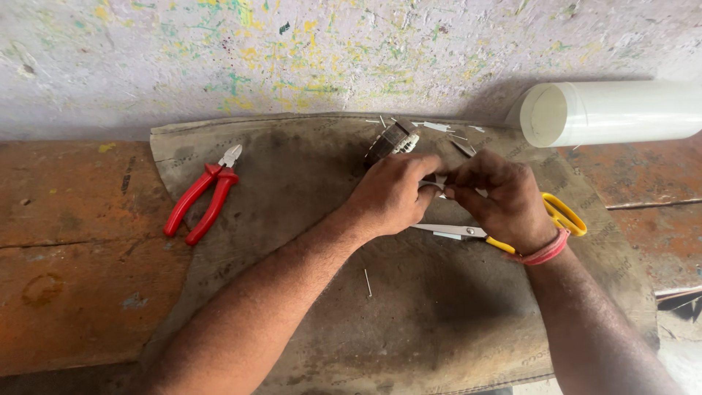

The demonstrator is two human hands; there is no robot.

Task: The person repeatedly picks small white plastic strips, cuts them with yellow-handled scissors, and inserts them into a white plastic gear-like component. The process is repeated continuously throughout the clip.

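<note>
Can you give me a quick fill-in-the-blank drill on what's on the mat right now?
1. The pliers left of both hands have ___ handles.
2. The scissors under the right hand have ___ handles.
3. The white roll lies at the mat's far ___ corner.
4. The left hand and right hand pinch a small ___ strip.

Missing: red; yellow; right; white

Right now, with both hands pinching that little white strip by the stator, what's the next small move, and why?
Probably ease the strip toward the stator and seat it there. Both hands, left and right, meet on it just below the stator, pinching it between fingertips. The scissors lie on the mat under the right hand, and white offcuts lie beyond, so cutting looks done.
</note>
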